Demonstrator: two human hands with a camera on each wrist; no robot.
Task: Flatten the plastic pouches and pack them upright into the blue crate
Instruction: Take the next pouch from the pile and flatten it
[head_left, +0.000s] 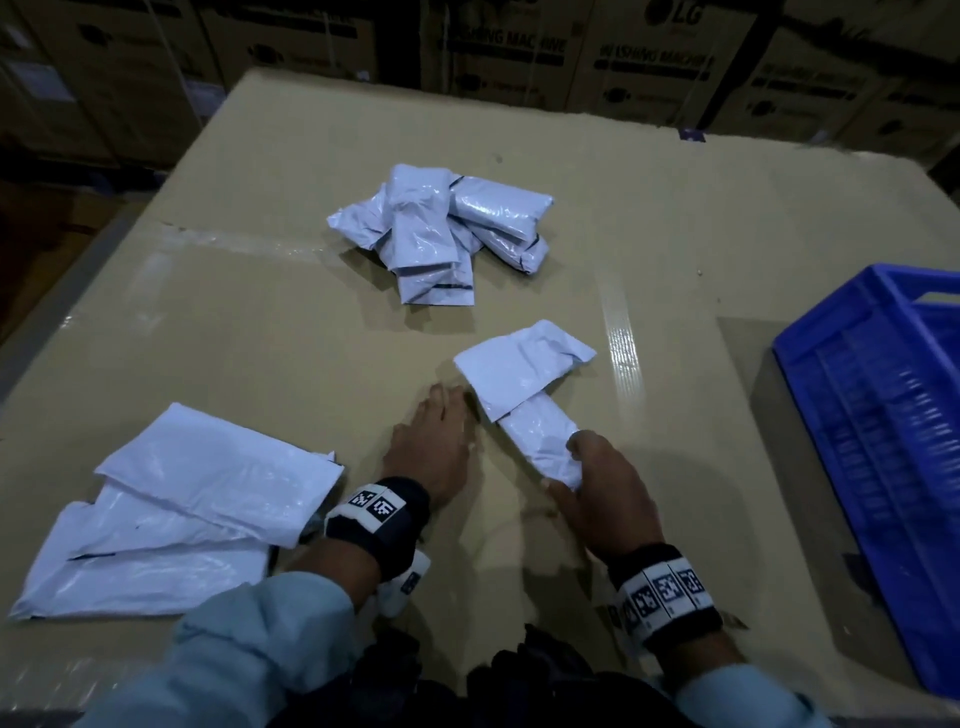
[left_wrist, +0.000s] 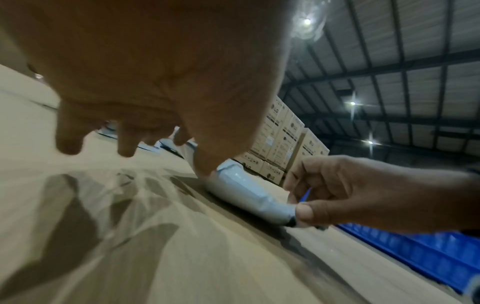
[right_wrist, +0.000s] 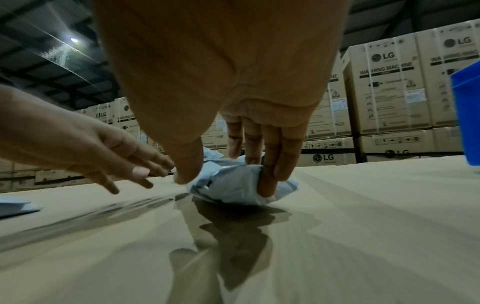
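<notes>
A few flattened pouches (head_left: 176, 514) lie left of the crate (head_left: 878, 415), a rolled heap (head_left: 441, 228) waits, and the right hand (head_left: 597, 488) pinches one half-unrolled pouch (head_left: 530, 384) while the left hand (head_left: 434, 447) hovers spread beside it, nothing visibly packed yet

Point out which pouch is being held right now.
The half-unrolled pouch at the centre: the right hand pinches its near end. Others lie untouched.

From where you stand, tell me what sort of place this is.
Most likely a warehouse: stacked washing machine cartons line the back, a bare steel-framed roof spans overhead, and the worktop itself looks like a big taped carton.
</notes>
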